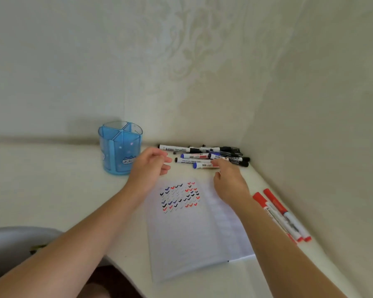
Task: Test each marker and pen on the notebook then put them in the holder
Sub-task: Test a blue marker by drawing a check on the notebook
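The holder (119,151), left of the fingers, looks empty, yet the notebook (192,237) under them carries many ticks; left hand (149,163) loosely apart, right hand (229,180) spread, touching the marker pile (200,156) just ahead

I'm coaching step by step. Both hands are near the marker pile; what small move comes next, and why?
Probably close the right hand on the nearest blue-capped white marker at its fingertips, ready to test it on the open white notebook. The left hand holds nothing, and the translucent blue plastic holder looks empty.
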